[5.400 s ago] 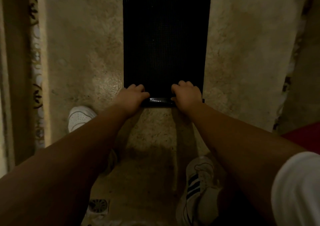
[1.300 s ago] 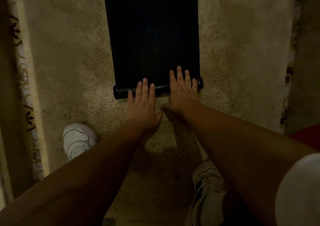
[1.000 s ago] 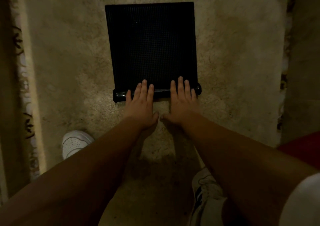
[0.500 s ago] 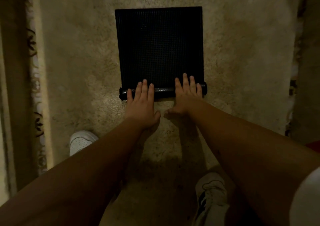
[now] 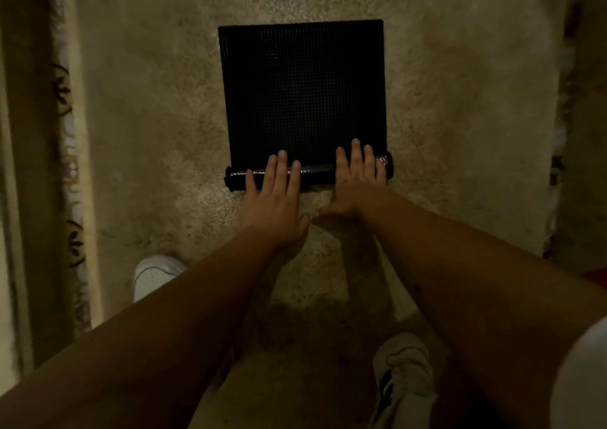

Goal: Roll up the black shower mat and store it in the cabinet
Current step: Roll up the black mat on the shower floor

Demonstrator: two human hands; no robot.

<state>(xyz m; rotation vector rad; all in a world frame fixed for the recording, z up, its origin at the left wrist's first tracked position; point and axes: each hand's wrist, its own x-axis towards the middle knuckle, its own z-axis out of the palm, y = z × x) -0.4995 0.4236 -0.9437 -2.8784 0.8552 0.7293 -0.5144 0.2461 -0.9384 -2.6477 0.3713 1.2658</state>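
Note:
The black shower mat (image 5: 302, 90) lies flat on the beige speckled floor ahead of me. Its near edge is wound into a thin roll (image 5: 315, 170) that runs left to right. My left hand (image 5: 274, 203) lies flat with spread fingers on the left half of the roll. My right hand (image 5: 356, 182) presses flat on the right half, fingertips reaching onto the flat part. Neither hand grips the mat. No cabinet is in sight.
My two white shoes stand on the floor, one at the left (image 5: 156, 274) and one at the lower right (image 5: 404, 376). A patterned wall border (image 5: 67, 165) runs along the left side. Another dark wall edge (image 5: 565, 133) bounds the right.
The roll has grown from a folded edge into a thin tube and moved away from me, leaving less flat mat. Both hands went from curled on the edge to flat on the roll.

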